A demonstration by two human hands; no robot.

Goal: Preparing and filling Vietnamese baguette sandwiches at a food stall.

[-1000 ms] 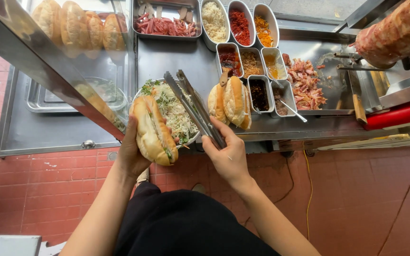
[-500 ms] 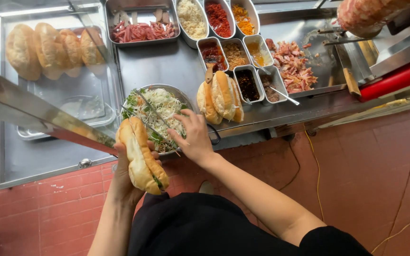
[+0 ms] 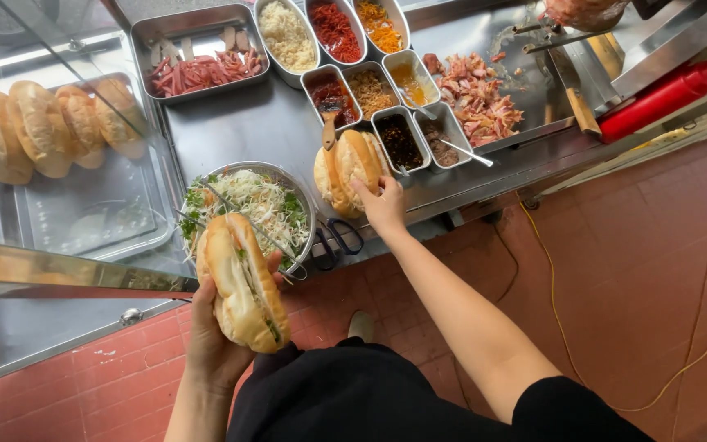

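Sandwich (image 3: 243,282) cradled in left hand (image 3: 218,344), fingers curled under and around it, held in front of a metal bowl of shredded salad (image 3: 247,205). Right hand (image 3: 385,205) stretched out to the rolls (image 3: 347,168) standing on the steel surface (image 3: 263,131), fingertips touching the nearest one, grip unclear. Small tubs of sauce (image 3: 398,139) just beside. More rolls (image 3: 38,127) behind glass, well apart.

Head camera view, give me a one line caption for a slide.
Left hand holds a filled bread roll while the right hand touches split rolls beside condiment tins.
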